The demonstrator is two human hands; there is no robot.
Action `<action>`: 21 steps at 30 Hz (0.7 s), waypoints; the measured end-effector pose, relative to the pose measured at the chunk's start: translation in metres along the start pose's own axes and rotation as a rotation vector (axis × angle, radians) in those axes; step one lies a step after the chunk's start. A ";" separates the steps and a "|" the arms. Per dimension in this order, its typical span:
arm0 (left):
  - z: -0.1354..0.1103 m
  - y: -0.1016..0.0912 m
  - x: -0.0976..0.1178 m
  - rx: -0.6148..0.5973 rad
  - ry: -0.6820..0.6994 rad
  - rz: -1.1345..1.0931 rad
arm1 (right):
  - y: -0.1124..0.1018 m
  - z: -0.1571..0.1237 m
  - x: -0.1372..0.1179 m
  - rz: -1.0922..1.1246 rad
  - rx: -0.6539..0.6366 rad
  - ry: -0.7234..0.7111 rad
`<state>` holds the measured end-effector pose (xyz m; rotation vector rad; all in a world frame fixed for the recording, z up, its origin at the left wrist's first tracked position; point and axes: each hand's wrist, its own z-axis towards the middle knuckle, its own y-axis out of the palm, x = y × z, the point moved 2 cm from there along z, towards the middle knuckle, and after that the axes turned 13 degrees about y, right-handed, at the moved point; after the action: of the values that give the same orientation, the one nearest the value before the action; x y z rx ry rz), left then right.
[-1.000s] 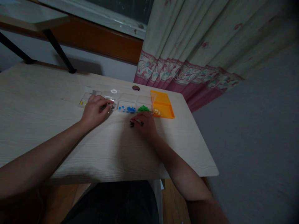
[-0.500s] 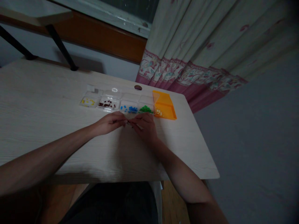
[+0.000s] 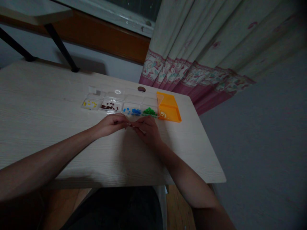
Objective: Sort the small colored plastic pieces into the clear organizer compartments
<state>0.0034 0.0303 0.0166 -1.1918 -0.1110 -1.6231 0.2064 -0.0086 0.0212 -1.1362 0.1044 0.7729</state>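
Observation:
My left hand (image 3: 112, 123) and my right hand (image 3: 146, 127) meet fingertip to fingertip on the pale wooden table (image 3: 48, 127), both pinched closed on something too small to make out. Just beyond them lies a clear compartment tray (image 3: 120, 102) holding yellow pieces (image 3: 88, 103), dark brown pieces (image 3: 109, 107), blue pieces (image 3: 134, 111) and green pieces (image 3: 150, 111). An orange lid or tray (image 3: 169, 108) lies at the clear tray's right end.
A round cable hole (image 3: 141, 88) is in the table behind the tray. A flowered curtain (image 3: 192, 57) hangs at the back right. Black metal legs (image 3: 61, 48) of a shelf stand at the back left. The table's right edge drops off near the grey floor.
My left hand left the brown compartment and came right to meet my right hand near the table's middle. Over the last half second both hands stayed nearly still.

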 end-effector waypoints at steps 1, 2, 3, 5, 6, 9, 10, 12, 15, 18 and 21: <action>0.000 -0.001 0.000 0.013 -0.005 0.005 | 0.000 0.000 0.000 -0.002 0.002 -0.007; -0.001 -0.001 -0.001 0.029 -0.014 0.016 | 0.000 0.000 0.001 -0.010 0.002 -0.008; -0.001 -0.002 -0.002 0.049 -0.028 0.033 | -0.001 0.001 0.003 -0.024 0.004 -0.002; -0.002 -0.006 -0.004 0.112 -0.052 0.090 | -0.004 0.002 0.009 -0.078 0.001 0.038; -0.003 -0.008 -0.005 0.146 -0.058 0.133 | -0.005 0.003 0.012 -0.110 -0.006 0.062; -0.004 -0.015 -0.008 0.225 -0.025 0.297 | -0.012 0.005 0.022 -0.187 -0.080 0.073; -0.004 -0.018 -0.008 0.239 -0.008 0.352 | -0.013 0.006 0.023 -0.197 -0.124 0.058; -0.004 -0.023 -0.009 0.269 0.006 0.451 | -0.016 0.006 0.025 -0.199 -0.210 0.024; -0.005 -0.032 -0.011 0.305 -0.011 0.569 | -0.018 0.005 0.025 -0.201 -0.274 0.011; -0.008 -0.043 -0.015 0.338 -0.040 0.668 | -0.018 0.005 0.026 -0.216 -0.282 0.017; -0.011 -0.055 -0.020 0.367 -0.066 0.746 | -0.017 0.005 0.027 -0.214 -0.284 0.027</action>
<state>-0.0471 0.0603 0.0222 -0.8529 0.0002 -0.8623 0.2350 0.0058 0.0245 -1.4020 -0.1069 0.5932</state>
